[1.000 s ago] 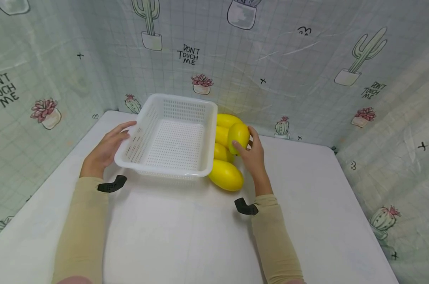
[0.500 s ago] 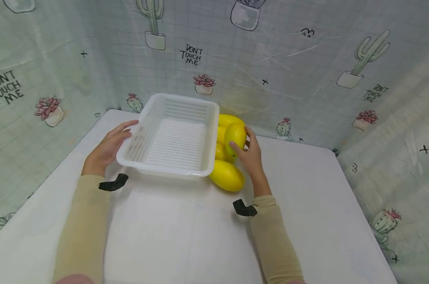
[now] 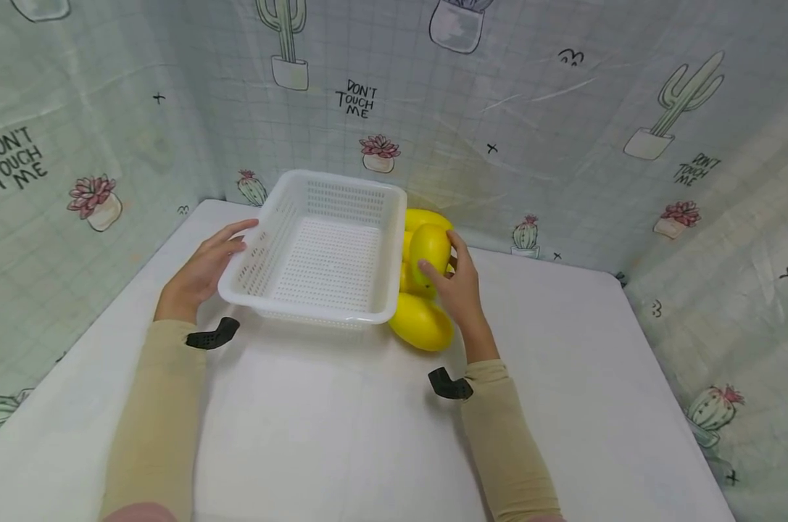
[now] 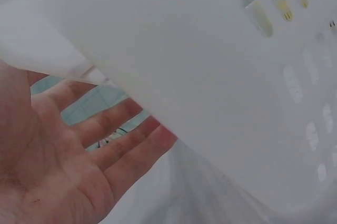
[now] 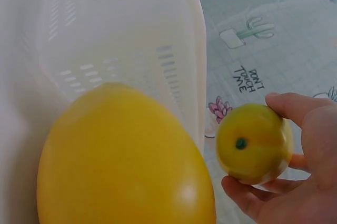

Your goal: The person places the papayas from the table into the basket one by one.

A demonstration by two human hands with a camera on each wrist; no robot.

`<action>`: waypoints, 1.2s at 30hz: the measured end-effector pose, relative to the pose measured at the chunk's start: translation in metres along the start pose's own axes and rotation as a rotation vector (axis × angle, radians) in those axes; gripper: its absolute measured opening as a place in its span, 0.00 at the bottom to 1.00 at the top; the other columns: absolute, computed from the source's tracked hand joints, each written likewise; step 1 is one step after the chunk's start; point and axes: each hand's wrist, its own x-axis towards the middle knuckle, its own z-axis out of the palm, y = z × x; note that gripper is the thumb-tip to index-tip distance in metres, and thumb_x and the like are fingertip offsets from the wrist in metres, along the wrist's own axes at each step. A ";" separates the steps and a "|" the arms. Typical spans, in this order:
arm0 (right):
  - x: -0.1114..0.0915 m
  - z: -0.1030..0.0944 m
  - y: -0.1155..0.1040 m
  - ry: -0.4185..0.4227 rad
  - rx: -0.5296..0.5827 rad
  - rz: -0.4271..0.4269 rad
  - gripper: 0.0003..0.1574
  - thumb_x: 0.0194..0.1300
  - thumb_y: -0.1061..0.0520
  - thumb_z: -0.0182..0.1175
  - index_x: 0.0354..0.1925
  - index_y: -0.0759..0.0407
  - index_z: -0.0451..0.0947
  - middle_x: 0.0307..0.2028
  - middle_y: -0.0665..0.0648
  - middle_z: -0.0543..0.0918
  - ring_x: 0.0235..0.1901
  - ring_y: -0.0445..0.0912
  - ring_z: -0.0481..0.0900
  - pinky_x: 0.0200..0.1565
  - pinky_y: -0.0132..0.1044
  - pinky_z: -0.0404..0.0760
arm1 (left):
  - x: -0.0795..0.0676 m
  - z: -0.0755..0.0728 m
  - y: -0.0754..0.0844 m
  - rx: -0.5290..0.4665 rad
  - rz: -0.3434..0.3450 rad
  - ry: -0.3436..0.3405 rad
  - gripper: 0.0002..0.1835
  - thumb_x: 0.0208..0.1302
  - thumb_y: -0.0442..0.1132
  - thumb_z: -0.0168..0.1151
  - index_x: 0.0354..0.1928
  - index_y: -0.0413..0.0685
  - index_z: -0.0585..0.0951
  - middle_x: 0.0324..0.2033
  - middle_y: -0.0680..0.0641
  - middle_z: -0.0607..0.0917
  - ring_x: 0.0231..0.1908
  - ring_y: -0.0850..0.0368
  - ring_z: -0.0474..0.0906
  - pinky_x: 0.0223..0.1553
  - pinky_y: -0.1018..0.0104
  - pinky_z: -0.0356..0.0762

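Observation:
A white plastic basket (image 3: 328, 264) with slotted walls sits left of the middle of the table. My left hand (image 3: 198, 275) is at its left side, fingers nearly straight and fingertips against the rim; in the left wrist view the fingers (image 4: 113, 148) reach to the basket's edge. In my right hand (image 3: 457, 279) is a yellow mango (image 3: 430, 250), thumb on the near side and fingers round the far side. Its green stem spot faces the right wrist camera. More yellow mangoes lie along the basket's right side, the nearest mango (image 3: 422, 322) largest in the right wrist view.
The white table (image 3: 341, 428) backs onto a plastic curtain (image 3: 433, 101) printed with cacti, which also hangs at both sides. Black wrist mounts (image 3: 213, 335) sit by the sleeves. The basket's right wall partly hides the mangoes behind it.
My right hand has carried its mango slightly left, nearer the basket's right rim and over the other mangoes. My left hand stays at the basket, and the head view has shifted a little.

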 end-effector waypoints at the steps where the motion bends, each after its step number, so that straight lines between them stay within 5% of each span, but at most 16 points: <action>1: -0.001 0.000 -0.002 -0.006 0.010 -0.002 0.48 0.58 0.43 0.60 0.69 0.46 0.48 0.69 0.48 0.54 0.63 0.53 0.64 0.59 0.49 0.68 | 0.000 0.001 0.000 0.000 0.000 -0.001 0.26 0.71 0.38 0.42 0.69 0.59 0.56 0.67 0.44 0.58 0.55 0.55 0.68 0.44 0.69 0.76; 8: -0.015 0.003 -0.034 -0.065 0.019 -0.004 0.45 0.61 0.50 0.58 0.70 0.54 0.48 0.69 0.56 0.55 0.61 0.56 0.66 0.57 0.49 0.71 | -0.001 0.002 0.001 0.009 0.003 -0.010 0.26 0.71 0.38 0.42 0.69 0.59 0.55 0.68 0.43 0.57 0.56 0.54 0.67 0.45 0.69 0.76; 15: -0.007 0.010 -0.009 -0.066 0.026 -0.026 0.47 0.57 0.38 0.59 0.69 0.40 0.49 0.68 0.46 0.56 0.61 0.51 0.67 0.56 0.45 0.72 | -0.002 0.000 -0.002 0.015 -0.005 0.004 0.26 0.70 0.39 0.42 0.69 0.59 0.56 0.67 0.44 0.58 0.55 0.55 0.68 0.44 0.69 0.76; 36: -0.008 0.016 -0.019 -0.098 0.019 -0.059 0.47 0.56 0.38 0.59 0.68 0.35 0.49 0.68 0.45 0.58 0.61 0.50 0.67 0.57 0.45 0.72 | -0.002 0.002 0.004 0.042 -0.002 0.003 0.26 0.70 0.41 0.43 0.69 0.60 0.55 0.67 0.45 0.58 0.55 0.55 0.68 0.45 0.69 0.76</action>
